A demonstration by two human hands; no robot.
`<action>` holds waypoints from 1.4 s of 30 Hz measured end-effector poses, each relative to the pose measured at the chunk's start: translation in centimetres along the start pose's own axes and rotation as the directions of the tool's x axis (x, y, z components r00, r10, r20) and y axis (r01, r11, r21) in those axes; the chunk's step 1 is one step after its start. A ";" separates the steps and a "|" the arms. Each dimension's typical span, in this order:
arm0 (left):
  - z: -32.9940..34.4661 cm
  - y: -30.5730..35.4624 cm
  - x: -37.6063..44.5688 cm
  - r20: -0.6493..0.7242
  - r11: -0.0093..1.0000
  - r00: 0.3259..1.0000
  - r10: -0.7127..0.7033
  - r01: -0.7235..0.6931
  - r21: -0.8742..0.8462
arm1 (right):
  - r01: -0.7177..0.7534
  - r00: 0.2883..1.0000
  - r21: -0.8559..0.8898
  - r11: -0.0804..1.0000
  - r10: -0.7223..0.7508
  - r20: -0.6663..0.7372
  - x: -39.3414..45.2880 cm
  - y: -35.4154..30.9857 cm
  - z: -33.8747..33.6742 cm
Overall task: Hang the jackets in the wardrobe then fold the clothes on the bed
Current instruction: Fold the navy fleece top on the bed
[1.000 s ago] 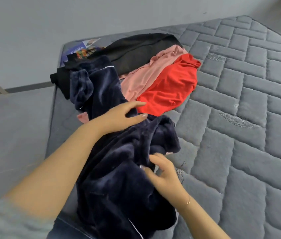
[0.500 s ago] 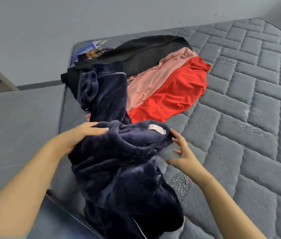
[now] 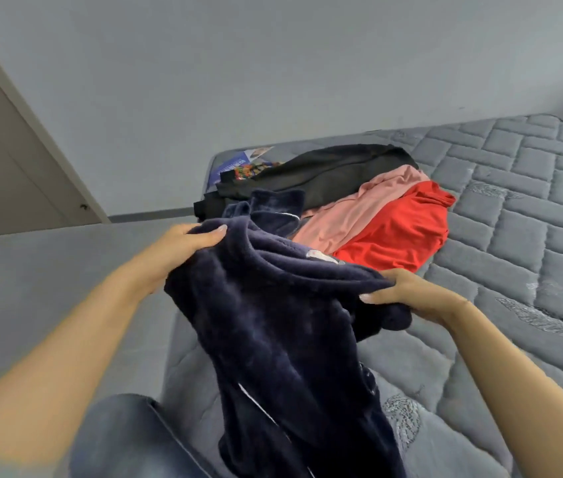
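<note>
The dark blue plush garment [image 3: 283, 326] hides much: its lower part runs out of the picture at the bottom edge, and it covers the fingers of both hands, so only the thumbs are plain to see. It is not possible to say which kind of garment it is. At its left upper edge the left hand [image 3: 176, 250] grips the fabric, thumb on top and pointing right, forearm coming up from the lower left corner. At its right edge the right hand [image 3: 407, 294] holds a bunched fold, thumb pressed on the cloth, the other fingers under it. The garment hangs between the two hands above the near edge of the grey quilted mattress [image 3: 514, 257]. Behind it lie a black garment [image 3: 328, 174], a pink garment [image 3: 359, 208] and a red garment [image 3: 401, 229], partly overlapping. Left behind the black one some printed papers [image 3: 242, 163] are half covered.
</note>
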State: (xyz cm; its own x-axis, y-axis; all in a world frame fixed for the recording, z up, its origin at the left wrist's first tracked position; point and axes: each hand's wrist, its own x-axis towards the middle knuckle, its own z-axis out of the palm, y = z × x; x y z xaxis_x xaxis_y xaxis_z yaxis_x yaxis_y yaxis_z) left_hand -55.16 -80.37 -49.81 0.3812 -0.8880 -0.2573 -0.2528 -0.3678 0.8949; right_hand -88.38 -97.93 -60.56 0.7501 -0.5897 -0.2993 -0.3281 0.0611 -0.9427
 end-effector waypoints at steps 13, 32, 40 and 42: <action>16.2 30.6 12.3 0.135 0.792 0.846 0.516 -0.411 -0.451 | 0.222 0.075 -0.343 0.913 -0.366 -0.927 -10.9 -14.6 -20.1; 9.1 14.5 13.8 -0.047 0.819 0.977 0.207 -0.199 -0.538 | 0.248 0.817 -0.241 0.939 -0.336 -0.468 -8.5 -11.9 -0.8; 6.0 -11.9 2.7 0.060 0.717 0.849 -0.525 0.479 -0.506 | -0.088 0.994 -0.360 0.929 0.058 -0.093 0.4 2.4 18.3; 8.4 -14.1 0.2 0.113 0.666 0.819 -0.563 0.530 -0.526 | -0.018 0.992 -0.490 0.871 -0.047 -0.120 -0.5 4.2 17.7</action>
State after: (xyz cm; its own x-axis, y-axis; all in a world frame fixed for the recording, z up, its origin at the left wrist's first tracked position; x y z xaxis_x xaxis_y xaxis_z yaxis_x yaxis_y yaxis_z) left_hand -59.02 -77.67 -65.54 0.3540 -0.5514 -0.7554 0.5012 -0.5700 0.6510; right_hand -80.01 -83.12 -66.96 0.6906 -0.6840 -0.2349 -0.5808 -0.3309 -0.7438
